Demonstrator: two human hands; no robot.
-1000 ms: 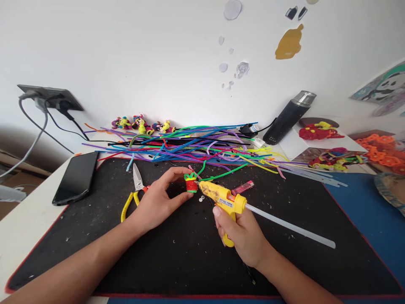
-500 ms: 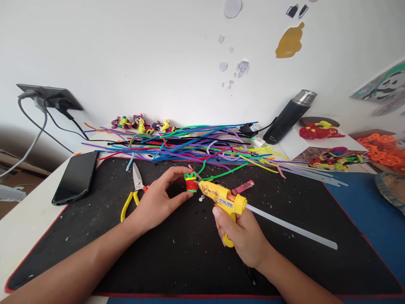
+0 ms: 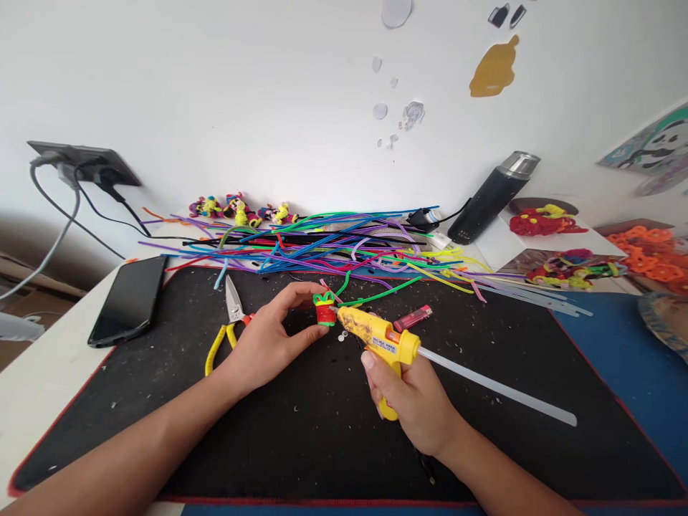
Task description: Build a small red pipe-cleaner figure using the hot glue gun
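Between thumb and fingers, my left hand point(image 3: 274, 333) pinches a small pipe-cleaner piece point(image 3: 325, 312), red in the middle with yellow and green bands and green loops on top. My right hand point(image 3: 400, 390) is wrapped round the handle of a yellow hot glue gun point(image 3: 370, 331). The gun's nozzle is at the right side of the red part; whether it touches, I cannot tell. A long clear glue stick point(image 3: 499, 387) juts from the back of the gun. Small white discs point(image 3: 342, 336) lie on the black mat point(image 3: 301, 444) just below the nozzle.
Yellow-handled scissors point(image 3: 233, 308) lie left of my left hand, near a phone point(image 3: 129, 301). A pink lighter point(image 3: 413, 317) rests behind the gun. Many colored pipe cleaners point(image 3: 306, 244) spread along the wall, with small figures point(image 3: 241, 209) behind and a black flask point(image 3: 491, 201) at right.
Almost nothing differs. Both hands keep their hold on the pipe-cleaner piece and the glue gun, and the view has shifted very slightly.
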